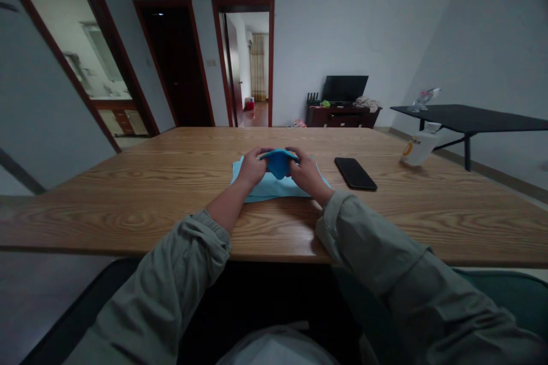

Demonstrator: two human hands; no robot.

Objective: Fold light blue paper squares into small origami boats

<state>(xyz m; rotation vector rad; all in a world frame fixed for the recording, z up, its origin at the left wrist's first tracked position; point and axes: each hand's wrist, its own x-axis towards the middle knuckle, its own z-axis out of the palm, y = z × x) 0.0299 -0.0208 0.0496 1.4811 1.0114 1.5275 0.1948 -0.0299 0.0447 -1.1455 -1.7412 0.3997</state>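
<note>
Left hand (253, 166) and right hand (306, 174): fingers curled, gripping a bunched blue cloth (278, 162) above a paler folded cloth (269, 187). Black smartphone (355, 174) lies just to the right on the wooden table (128, 222).

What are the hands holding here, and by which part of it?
The left hand and right hand both grip a blue cloth from either side, by its raised, bunched middle, while the rest lies flat beneath them.

a wrinkled grey-green long-sleeved shirt (377, 256) with rolled-back cuffs (212, 229).
</note>
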